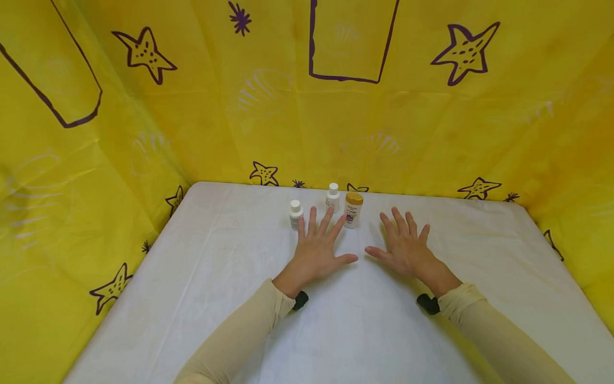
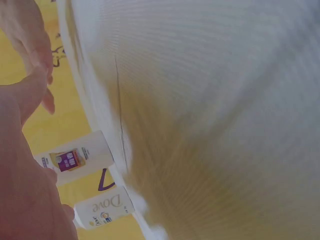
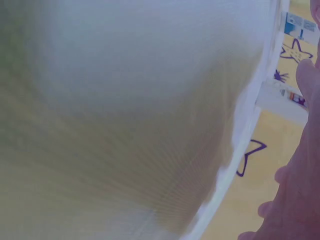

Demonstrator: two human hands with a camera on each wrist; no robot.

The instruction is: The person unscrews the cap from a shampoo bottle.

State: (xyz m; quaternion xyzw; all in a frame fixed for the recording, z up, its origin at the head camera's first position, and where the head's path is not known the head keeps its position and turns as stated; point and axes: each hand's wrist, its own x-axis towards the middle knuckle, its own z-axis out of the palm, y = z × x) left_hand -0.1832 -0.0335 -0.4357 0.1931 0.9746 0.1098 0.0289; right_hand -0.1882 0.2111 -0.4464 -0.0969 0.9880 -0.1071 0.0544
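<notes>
My left hand (image 1: 316, 253) is held over the table with its fingers spread and nothing in them. Its fingertips overlap the lower parts of three bottles in the head view. Leftmost is a small white bottle (image 1: 296, 216) with a white cap. Behind it stands a second white bottle (image 1: 332, 196), lettered "Dove" on its label (image 2: 105, 207) in the left wrist view. To the right is a taller white bottle (image 1: 353, 212) with a gold cap and a purple label patch. My right hand (image 1: 406, 248), fingers also spread and holding nothing, is right of that gold-capped bottle.
A white cloth covers the table (image 1: 201, 298). Yellow fabric (image 1: 297, 128) printed with purple starfish and fish rises along the back and both sides. Dark wrist bands (image 1: 428, 304) show below the cream sleeves (image 1: 499, 330).
</notes>
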